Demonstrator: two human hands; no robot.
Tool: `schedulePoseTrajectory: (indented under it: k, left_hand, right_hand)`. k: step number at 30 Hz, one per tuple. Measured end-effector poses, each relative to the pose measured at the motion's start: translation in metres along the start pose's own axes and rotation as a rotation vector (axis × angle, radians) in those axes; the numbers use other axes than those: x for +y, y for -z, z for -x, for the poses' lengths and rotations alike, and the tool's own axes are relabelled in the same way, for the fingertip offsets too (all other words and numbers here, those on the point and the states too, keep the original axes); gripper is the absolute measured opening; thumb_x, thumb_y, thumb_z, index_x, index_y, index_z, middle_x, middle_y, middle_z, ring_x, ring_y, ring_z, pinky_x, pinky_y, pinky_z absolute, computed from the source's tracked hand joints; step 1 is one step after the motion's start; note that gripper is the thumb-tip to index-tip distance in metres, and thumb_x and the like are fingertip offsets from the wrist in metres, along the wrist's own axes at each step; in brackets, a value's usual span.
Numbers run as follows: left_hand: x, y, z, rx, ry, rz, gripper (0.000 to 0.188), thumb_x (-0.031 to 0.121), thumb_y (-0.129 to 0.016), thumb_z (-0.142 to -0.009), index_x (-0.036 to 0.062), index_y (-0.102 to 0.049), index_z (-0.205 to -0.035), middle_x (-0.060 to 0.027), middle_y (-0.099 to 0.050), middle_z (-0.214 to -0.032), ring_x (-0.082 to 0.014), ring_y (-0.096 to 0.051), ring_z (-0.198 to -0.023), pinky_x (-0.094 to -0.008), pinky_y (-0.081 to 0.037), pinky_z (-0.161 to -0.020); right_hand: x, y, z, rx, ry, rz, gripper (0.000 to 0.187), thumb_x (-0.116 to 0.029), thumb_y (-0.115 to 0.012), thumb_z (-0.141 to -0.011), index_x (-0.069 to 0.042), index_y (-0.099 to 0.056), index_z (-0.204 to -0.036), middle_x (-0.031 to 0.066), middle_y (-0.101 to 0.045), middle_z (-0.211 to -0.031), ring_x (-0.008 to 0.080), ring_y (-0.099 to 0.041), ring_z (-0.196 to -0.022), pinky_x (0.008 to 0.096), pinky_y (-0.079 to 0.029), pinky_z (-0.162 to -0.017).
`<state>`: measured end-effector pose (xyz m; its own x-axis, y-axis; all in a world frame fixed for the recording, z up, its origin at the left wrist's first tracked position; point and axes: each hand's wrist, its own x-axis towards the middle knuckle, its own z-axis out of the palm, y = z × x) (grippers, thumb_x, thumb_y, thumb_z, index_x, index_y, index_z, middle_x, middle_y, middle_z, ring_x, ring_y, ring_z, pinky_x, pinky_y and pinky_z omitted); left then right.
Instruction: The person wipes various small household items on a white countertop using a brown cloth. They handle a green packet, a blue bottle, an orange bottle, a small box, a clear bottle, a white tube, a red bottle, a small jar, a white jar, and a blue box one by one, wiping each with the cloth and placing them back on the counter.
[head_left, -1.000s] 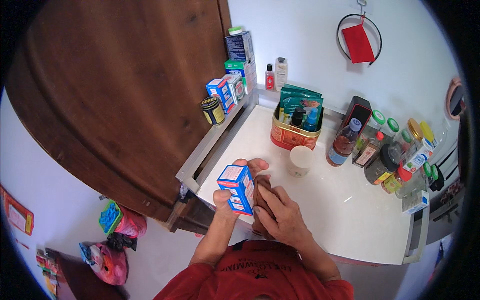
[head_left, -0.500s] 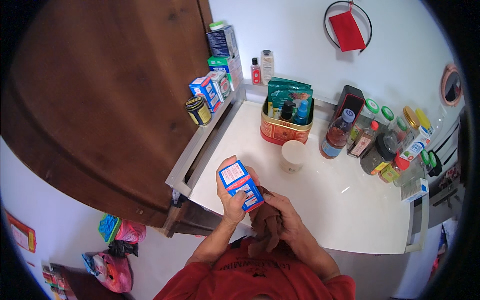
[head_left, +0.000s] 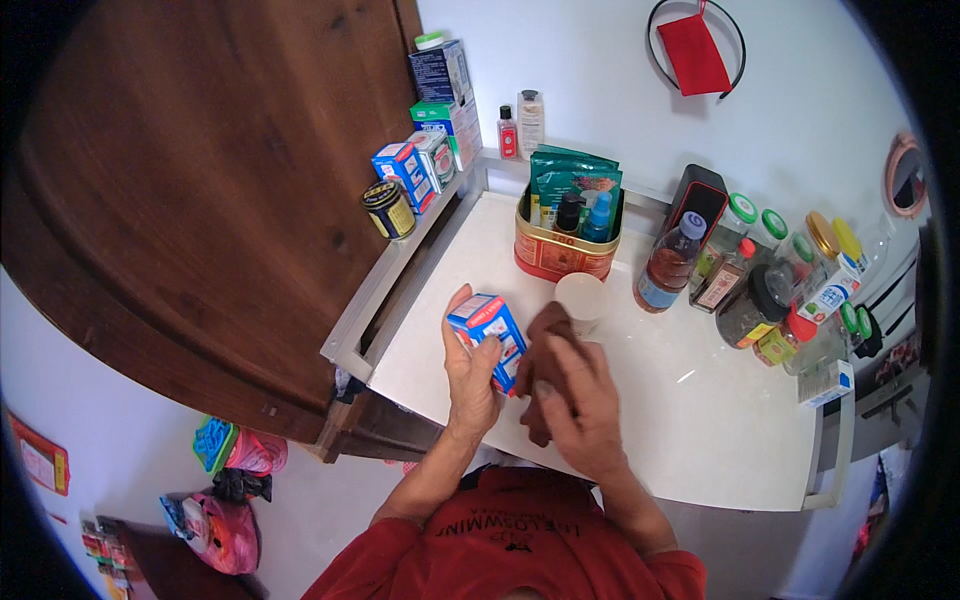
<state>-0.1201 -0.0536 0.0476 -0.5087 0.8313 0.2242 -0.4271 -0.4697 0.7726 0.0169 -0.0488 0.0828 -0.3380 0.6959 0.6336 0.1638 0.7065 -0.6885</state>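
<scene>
My left hand (head_left: 470,375) grips a small blue, white and red carton (head_left: 487,335) and holds it upright over the white counter (head_left: 700,420). My right hand (head_left: 570,390) is beside it on the right, pressing a brown cloth (head_left: 545,335) against the carton's side; its fingers are curled on the cloth. A white cup (head_left: 581,297) stands just behind the two hands.
A red and gold tin (head_left: 560,255) with green packets and small bottles stands behind the cup. Bottles and jars (head_left: 760,290) crowd the right. Cartons and a dark jar (head_left: 387,208) line the left ledge by a brown wooden door (head_left: 190,180). Bags lie on the floor.
The view has shifted a little. My hands and the carton stay over the front of the counter; my right hand with the brown cloth has moved along the carton's side.
</scene>
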Motion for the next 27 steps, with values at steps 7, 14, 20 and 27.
schedulePoseTrajectory:
  k: [7, 14, 20, 27]
  left_hand:
    - [0.007, 0.006, 0.001, 0.063, 0.088, 0.146, 0.037, 0.027, -0.057, -0.092, 0.0069, -0.044, -0.12, -0.008, -0.059, -0.1, -0.0177, -0.061, -0.089, -0.0322, -0.053, -0.08]
    - [0.008, 0.005, 0.011, 0.02, 0.004, 0.063, 0.043, 0.003, -0.063, -0.084, 0.0062, -0.04, -0.121, -0.0061, -0.058, -0.098, -0.0122, -0.061, -0.085, -0.0284, -0.055, -0.075]
    - [0.008, -0.001, 0.028, -0.154, 0.008, -0.017, 0.07, 0.001, -0.072, -0.07, 0.0052, -0.035, -0.13, -0.0056, -0.054, -0.106, -0.0133, -0.057, -0.096, -0.0282, -0.05, -0.084]
    - [0.007, -0.014, 0.038, -0.193, 0.063, -0.082, 0.071, -0.004, -0.075, -0.07, 0.0049, -0.036, -0.128, -0.0056, -0.055, -0.106, -0.0117, -0.057, -0.096, -0.0261, -0.05, -0.082]
  right_hand:
    - [0.003, -0.003, 0.021, -0.264, 0.125, 0.154, 0.047, 0.001, -0.064, -0.071, -0.005, -0.061, -0.117, 0.0151, -0.054, -0.105, 0.0291, -0.06, -0.085, 0.0356, -0.052, -0.067]
    - [-0.001, 0.026, 0.016, -0.167, -0.03, -0.124, 0.039, 0.003, -0.058, -0.075, -0.001, -0.062, -0.114, 0.0163, -0.058, -0.099, 0.0301, -0.061, -0.086, 0.0334, -0.05, -0.075]
    - [0.0, 0.02, 0.016, -0.133, 0.019, 0.029, 0.042, -0.004, -0.061, -0.08, -0.001, -0.055, -0.122, 0.0188, -0.053, -0.108, 0.035, -0.06, -0.089, 0.0388, -0.051, -0.073]
    - [0.017, 0.054, 0.041, -0.27, -0.142, 0.041, 0.035, -0.006, -0.061, -0.081, -0.002, -0.058, -0.115, 0.0165, -0.056, -0.095, 0.034, -0.061, -0.078, 0.0386, -0.051, -0.067]
